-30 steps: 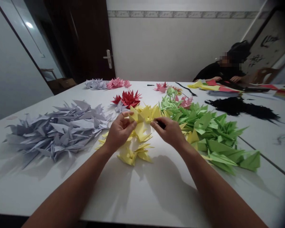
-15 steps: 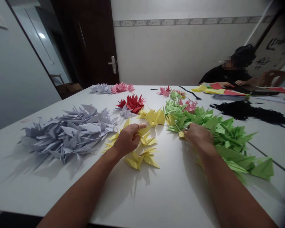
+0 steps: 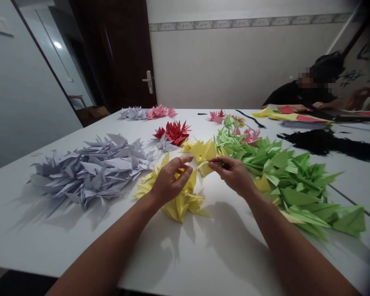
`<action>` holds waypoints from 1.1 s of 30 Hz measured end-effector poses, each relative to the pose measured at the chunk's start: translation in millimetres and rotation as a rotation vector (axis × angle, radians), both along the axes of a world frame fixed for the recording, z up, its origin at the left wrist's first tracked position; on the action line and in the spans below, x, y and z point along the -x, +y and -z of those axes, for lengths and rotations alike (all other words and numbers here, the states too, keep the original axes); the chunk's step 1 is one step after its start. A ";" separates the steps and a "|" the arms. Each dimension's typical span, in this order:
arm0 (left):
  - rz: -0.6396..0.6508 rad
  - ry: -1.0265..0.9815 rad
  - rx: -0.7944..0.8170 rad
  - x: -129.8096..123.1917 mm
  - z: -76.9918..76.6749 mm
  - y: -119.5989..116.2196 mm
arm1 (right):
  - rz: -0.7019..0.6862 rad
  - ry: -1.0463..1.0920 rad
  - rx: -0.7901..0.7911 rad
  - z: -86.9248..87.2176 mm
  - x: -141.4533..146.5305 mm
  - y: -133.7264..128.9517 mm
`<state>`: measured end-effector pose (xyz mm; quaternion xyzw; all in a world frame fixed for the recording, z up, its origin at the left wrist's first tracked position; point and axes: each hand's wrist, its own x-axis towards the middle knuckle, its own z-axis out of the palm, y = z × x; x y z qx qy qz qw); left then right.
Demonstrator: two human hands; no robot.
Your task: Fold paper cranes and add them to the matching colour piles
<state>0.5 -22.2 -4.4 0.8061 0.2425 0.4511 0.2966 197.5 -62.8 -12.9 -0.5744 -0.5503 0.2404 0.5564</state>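
My left hand is over the yellow folded paper pieces, its thumb and index finger apart with a gap between them. To its right, my right hand pinches a small dark thin item, too small to name, beside a yellow paper piece at its fingertips. More yellow pieces lie just behind both hands. A heap of green folded paper spreads to the right, and a grey-lilac heap lies to the left. Red folded pieces sit behind the left hand.
On the white table, pink pieces lie at the back. Black tassels and coloured paper sheets are at the right. Across the table, a person in black leans over the far right edge. A door stands behind.
My right hand has moved left from the green heap towards my left hand, bringing the yellow piece at its fingertips. My left thumb and index finger have spread apart.
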 end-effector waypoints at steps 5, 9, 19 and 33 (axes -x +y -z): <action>0.137 0.092 -0.006 2.3 1.1 0.6 | -0.179 0.310 0.036 -10.0 17.0 -7.7; 0.092 0.075 -0.058 0.4 6.7 3.6 | -0.258 0.402 0.064 -11.6 22.6 -9.9; 0.029 -0.017 -0.151 -0.4 -2.5 -1.0 | -0.111 0.262 0.102 -1.8 38.1 -6.4; -0.282 -0.017 -0.369 -0.1 6.8 7.2 | 0.040 -0.598 -0.477 7.0 43.2 -11.4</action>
